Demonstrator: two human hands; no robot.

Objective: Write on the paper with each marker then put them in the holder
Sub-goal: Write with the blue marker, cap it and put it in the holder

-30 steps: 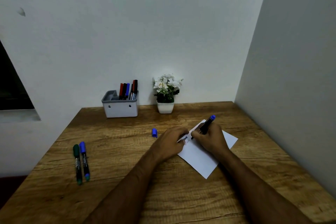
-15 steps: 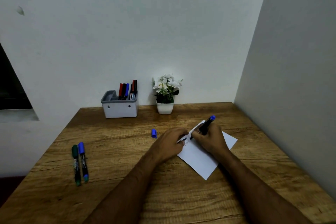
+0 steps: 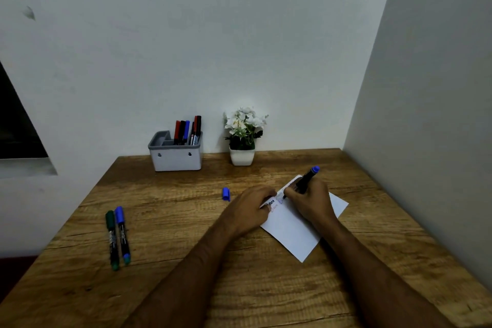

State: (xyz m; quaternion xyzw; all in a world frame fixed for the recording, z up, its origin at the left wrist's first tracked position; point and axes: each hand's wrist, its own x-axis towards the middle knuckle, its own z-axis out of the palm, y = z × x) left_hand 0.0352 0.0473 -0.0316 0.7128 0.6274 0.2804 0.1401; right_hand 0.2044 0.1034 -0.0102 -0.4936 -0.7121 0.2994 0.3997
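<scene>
- The right hand (image 3: 310, 201) grips an uncapped blue marker (image 3: 306, 180) in a writing hold, fingers curled round the barrel, tip down on the white paper (image 3: 292, 231) near its upper left part, where a few coloured scribbles already sit.
- The left hand (image 3: 250, 208) rests on the paper's left edge, fingers loosely bent and pressing down; it holds nothing.
- To write well here, I judge the left hand should keep pinning the sheet so it does not skate on the wooden table (image 3: 186, 221), and the stroke should stay short and light, clear of the marks beside it.
- The blue cap (image 3: 226, 193) lies on the table just left of the left hand; it likely goes back on before storing.
- The grey holder (image 3: 175, 158) stands at the back by the wall, several markers upright in it.
- A green marker (image 3: 111, 239) and another blue marker (image 3: 123, 234) lie capped side by side at the left, probably next.
</scene>
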